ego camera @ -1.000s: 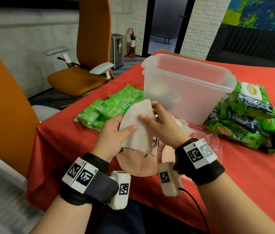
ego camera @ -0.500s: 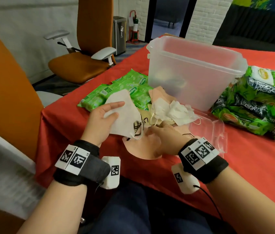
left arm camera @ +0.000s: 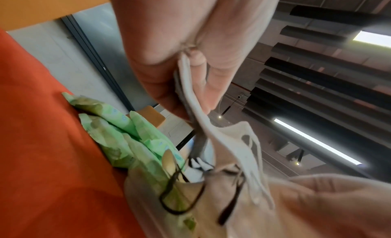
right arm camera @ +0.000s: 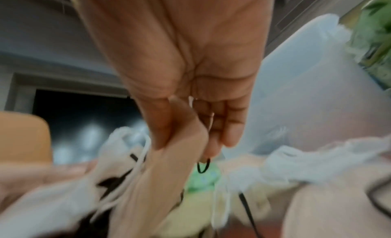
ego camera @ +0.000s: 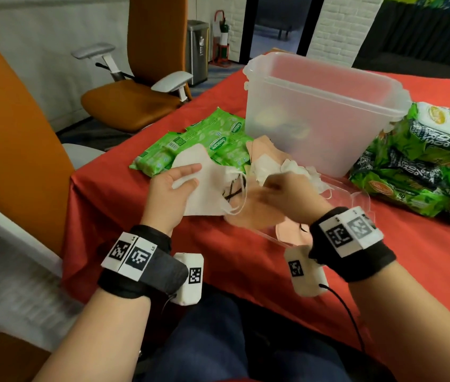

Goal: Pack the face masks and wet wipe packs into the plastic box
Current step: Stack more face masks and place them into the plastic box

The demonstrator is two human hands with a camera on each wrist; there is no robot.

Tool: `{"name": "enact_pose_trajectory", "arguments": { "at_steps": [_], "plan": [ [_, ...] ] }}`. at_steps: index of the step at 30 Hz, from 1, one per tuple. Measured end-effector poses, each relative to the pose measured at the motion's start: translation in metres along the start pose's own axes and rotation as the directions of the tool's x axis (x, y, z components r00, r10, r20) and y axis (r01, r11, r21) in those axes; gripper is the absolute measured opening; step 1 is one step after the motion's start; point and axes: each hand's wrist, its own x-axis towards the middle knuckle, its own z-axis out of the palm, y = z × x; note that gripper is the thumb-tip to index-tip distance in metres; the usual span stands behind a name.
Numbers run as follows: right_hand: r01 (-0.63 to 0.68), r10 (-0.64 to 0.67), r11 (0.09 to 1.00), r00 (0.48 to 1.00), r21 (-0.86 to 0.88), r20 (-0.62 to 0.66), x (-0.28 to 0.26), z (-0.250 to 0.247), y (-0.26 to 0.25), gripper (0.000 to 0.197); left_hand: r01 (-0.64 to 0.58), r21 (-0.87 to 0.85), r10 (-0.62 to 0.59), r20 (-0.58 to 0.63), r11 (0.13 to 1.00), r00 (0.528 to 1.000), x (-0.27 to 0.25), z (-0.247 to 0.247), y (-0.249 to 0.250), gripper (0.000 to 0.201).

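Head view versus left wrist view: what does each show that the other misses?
Only the head view shows the plastic box, the dark green wipe packs right of it, and the right hand among the loose masks. Only the left wrist view shows, from below, the thumb and fingers pinching the mask's edge. Both show the left hand gripping the white mask and the light green wipe packs.

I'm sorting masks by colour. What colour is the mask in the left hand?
White or off-white mask, held by the left hand; clearest in the head view.
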Motion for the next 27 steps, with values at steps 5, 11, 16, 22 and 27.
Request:
{"name": "enact_pose_trajectory", "arguments": {
  "at_steps": [5,11,16,22,27],
  "plan": [
    [0.026,0.131,0.948,0.878,0.318,-0.46,-0.003,-0.029,0.0,0.016,0.074,-0.057,-0.073,0.028,0.996,0.997,-0.001,0.01,0.0,0.026],
    [0.161,0.219,0.59,0.911,0.791,-0.348,0.002,-0.002,-0.012,0.02,0.157,-0.203,-0.131,0.138,0.966,0.982,-0.009,0.029,0.005,0.051],
    [0.087,0.119,0.597,0.973,0.797,-0.195,-0.001,0.031,-0.026,0.013,0.132,-0.329,-0.086,0.152,0.935,0.985,-0.014,0.044,0.013,0.019],
    [-0.111,0.185,0.796,0.981,0.595,-0.064,-0.005,0.016,-0.019,0.039,0.061,-0.182,-0.07,-0.04,0.981,0.997,-0.007,0.034,0.008,0.013],
    [0.077,0.128,0.894,0.901,0.442,-0.415,-0.001,0.001,-0.014,0.019,-0.001,-0.049,0.003,0.058,0.999,0.998,-0.007,0.032,0.009,0.02]
  ]
}}
